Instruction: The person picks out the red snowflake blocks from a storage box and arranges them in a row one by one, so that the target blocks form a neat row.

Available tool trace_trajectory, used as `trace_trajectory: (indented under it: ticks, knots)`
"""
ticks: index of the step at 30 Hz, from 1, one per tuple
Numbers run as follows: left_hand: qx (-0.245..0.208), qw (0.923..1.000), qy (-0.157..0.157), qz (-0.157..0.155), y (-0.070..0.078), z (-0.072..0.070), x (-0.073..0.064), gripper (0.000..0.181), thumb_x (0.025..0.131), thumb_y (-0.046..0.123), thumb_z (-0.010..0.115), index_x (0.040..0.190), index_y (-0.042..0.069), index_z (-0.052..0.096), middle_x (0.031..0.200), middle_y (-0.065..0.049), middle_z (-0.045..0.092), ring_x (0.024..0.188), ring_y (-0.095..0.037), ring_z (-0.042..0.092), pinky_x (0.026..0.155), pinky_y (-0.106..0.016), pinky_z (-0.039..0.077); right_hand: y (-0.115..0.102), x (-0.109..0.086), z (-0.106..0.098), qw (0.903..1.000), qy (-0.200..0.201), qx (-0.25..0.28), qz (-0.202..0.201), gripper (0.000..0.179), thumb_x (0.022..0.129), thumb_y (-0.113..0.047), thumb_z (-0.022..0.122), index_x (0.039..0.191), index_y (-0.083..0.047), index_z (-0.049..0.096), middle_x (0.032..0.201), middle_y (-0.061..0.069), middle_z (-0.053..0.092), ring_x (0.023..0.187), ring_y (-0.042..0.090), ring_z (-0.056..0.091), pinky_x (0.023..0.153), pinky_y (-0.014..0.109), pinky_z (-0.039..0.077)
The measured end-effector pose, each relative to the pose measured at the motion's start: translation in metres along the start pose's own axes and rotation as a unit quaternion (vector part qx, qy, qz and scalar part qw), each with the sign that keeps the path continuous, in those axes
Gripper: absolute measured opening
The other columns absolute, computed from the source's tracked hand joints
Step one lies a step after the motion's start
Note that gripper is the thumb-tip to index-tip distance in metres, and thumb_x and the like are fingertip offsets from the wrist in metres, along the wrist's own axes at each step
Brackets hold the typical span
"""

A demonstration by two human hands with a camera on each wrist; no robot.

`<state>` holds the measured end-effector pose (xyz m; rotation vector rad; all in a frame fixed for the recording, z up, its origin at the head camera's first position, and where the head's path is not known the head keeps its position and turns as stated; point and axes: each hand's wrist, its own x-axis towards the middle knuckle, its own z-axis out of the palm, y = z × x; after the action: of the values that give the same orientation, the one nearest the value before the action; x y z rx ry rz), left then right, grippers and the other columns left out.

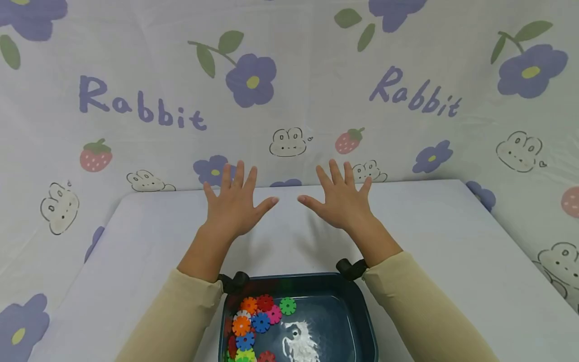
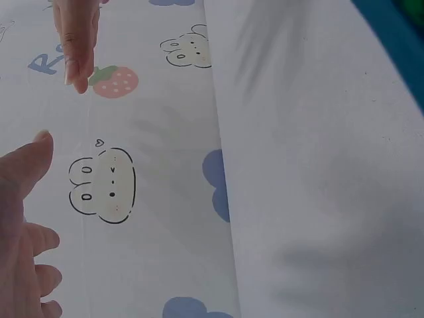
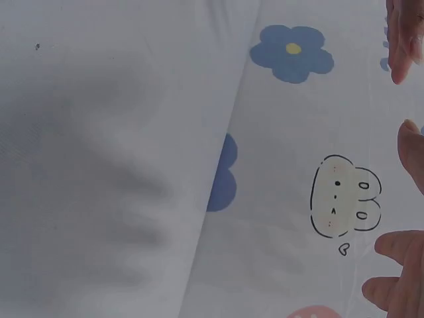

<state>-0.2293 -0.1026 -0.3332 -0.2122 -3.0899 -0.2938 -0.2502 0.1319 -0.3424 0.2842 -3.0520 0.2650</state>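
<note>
Both hands hover over the white table with fingers spread and nothing held. In the head view my left hand (image 1: 232, 206) is left of centre, its thumb pointing toward the other hand. Across a small gap, my right hand (image 1: 344, 201) mirrors it, thumb pointing left. Below the wrists sits a dark blue tray (image 1: 316, 278) with several flower-shaped plastic discs heaped along its left side, among them a blue disc (image 1: 261, 322), an orange disc (image 1: 242, 326) and a green disc (image 1: 287, 305). The left wrist view shows the left thumb (image 2: 30, 162) at its left edge.
The white table (image 1: 434, 221) reaches back to a hanging cloth (image 1: 312, 85) printed with rabbits, flowers and strawberries. A black wrist strap (image 1: 352, 269) shows at the right cuff and a similar strap (image 1: 234, 282) at the left. The tray's near edge is cut off by the frame.
</note>
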Motion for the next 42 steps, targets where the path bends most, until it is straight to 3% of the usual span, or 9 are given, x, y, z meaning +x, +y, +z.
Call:
trace_trajectory:
  ticks: [6,9,17,24,27,31,39,41,42]
  knots:
    - [-0.048,0.9979,-0.037,0.022,-0.004,0.002,-0.007,0.091,0.091,0.073,0.040,0.159,0.021,0.010,0.166,-0.009,-0.004,0.152,-0.035,-0.009,0.111,-0.075,0.002,-0.002,-0.005,0.005,0.9997,0.005,0.018,-0.014,0.093,0.087,-0.077,0.042,0.159,-0.022,0.017,0.166,0.011,0.004,0.152,0.040,-0.005,0.108,0.078,-0.002]
    - [-0.118,0.9878,-0.084,0.057,-0.009,0.001,-0.017,0.088,0.092,0.070,0.044,0.159,0.022,0.013,0.166,-0.009,0.000,0.152,-0.035,-0.005,0.112,-0.074,0.006,-0.004,-0.010,0.005,0.9982,0.003,0.050,-0.033,0.092,0.088,-0.074,0.044,0.159,-0.022,0.018,0.166,0.009,0.005,0.152,0.038,-0.003,0.109,0.078,0.001]
    - [-0.311,0.9206,-0.193,0.137,-0.043,-0.004,-0.056,0.070,0.095,0.057,0.053,0.155,0.033,0.027,0.163,0.002,0.021,0.150,-0.031,0.022,0.114,-0.064,0.026,-0.013,-0.037,-0.005,0.9729,-0.015,0.207,-0.102,0.079,0.092,-0.061,0.054,0.156,-0.026,0.026,0.164,0.004,0.022,0.151,0.029,0.020,0.114,0.065,0.023]
    - [-0.401,0.8687,-0.251,0.148,-0.077,0.026,-0.094,0.052,0.095,0.035,0.064,0.143,0.021,0.051,0.148,-0.007,0.050,0.138,-0.035,0.044,0.106,-0.060,0.040,-0.031,-0.062,-0.008,0.9425,-0.013,0.284,-0.176,0.055,0.093,-0.045,0.064,0.142,-0.022,0.053,0.140,0.000,0.056,0.129,0.021,0.051,0.104,0.052,0.046]
    - [-0.438,0.8502,-0.259,0.136,-0.084,0.040,-0.107,0.044,0.094,0.026,0.067,0.134,0.012,0.059,0.134,-0.011,0.062,0.126,-0.032,0.056,0.102,-0.053,0.047,-0.039,-0.067,-0.005,0.9249,-0.032,0.312,-0.215,0.043,0.093,-0.036,0.066,0.132,-0.020,0.062,0.120,-0.004,0.066,0.111,0.014,0.060,0.094,0.043,0.053]
    - [-0.482,0.8319,-0.245,0.124,-0.090,0.060,-0.115,0.035,0.092,0.018,0.069,0.125,0.007,0.066,0.123,-0.011,0.068,0.115,-0.030,0.062,0.096,-0.039,0.053,-0.048,-0.071,0.003,0.8910,-0.107,0.362,-0.252,0.032,0.094,-0.028,0.067,0.124,-0.017,0.067,0.096,-0.006,0.069,0.086,0.012,0.062,0.076,0.032,0.056]
    - [-0.537,0.8081,-0.218,0.106,-0.098,0.085,-0.118,0.030,0.092,0.015,0.069,0.122,0.012,0.068,0.126,-0.007,0.067,0.120,-0.026,0.060,0.092,-0.028,0.054,-0.066,-0.078,0.031,0.8006,-0.313,0.421,-0.289,0.027,0.093,-0.022,0.068,0.117,-0.010,0.070,0.081,0.001,0.069,0.067,0.017,0.061,0.063,0.026,0.055]
    - [-0.547,0.7998,-0.219,0.113,-0.100,0.088,-0.118,0.030,0.093,0.014,0.068,0.123,0.011,0.067,0.127,-0.008,0.067,0.121,-0.024,0.060,0.093,-0.028,0.054,-0.071,-0.081,0.037,0.7937,-0.354,0.397,-0.295,0.032,0.092,-0.022,0.069,0.120,-0.008,0.068,0.079,-0.002,0.068,0.064,0.011,0.059,0.062,0.024,0.054]
    - [-0.552,0.7959,-0.221,0.115,-0.100,0.089,-0.118,0.031,0.093,0.014,0.067,0.124,0.010,0.067,0.127,-0.008,0.066,0.121,-0.022,0.060,0.094,-0.028,0.053,-0.074,-0.084,0.040,0.8003,-0.362,0.371,-0.301,0.035,0.092,-0.024,0.070,0.123,-0.008,0.066,0.077,-0.005,0.066,0.063,0.008,0.058,0.062,0.022,0.054]
